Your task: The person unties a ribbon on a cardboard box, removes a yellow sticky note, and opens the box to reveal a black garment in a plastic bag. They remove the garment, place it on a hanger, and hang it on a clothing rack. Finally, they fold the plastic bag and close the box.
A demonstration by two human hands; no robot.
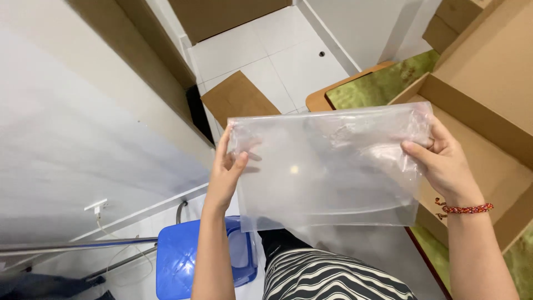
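Head view: looking down past the person's lap at both bare hands, which hold one thing up between them.
Bag: a clear plastic bag (327,166), empty as far as can be told, stretched flat and held in the air over the lap, touching no surface.
Left hand: the left hand (226,172) is clamped on the bag's upper left corner, thumb on the near face and fingers behind the film.
Right hand: the right hand (441,161) is pinched shut on the bag's upper right corner, thumb lying across the near face; a red beaded bracelet (466,209) sits on that wrist.
Spacing: the hands are well apart, one at each end of the bag's top edge.
Beneath: a black-and-white striped garment (333,278) on the lap, and a blue plastic stool (183,261) on the white tiled floor (277,55) at lower left.
Right side: open cardboard boxes (488,94) lie on a green-topped table (383,83), near its rounded wooden corner.
Behind the bag: a brown cardboard flap (239,99) rests on the floor.
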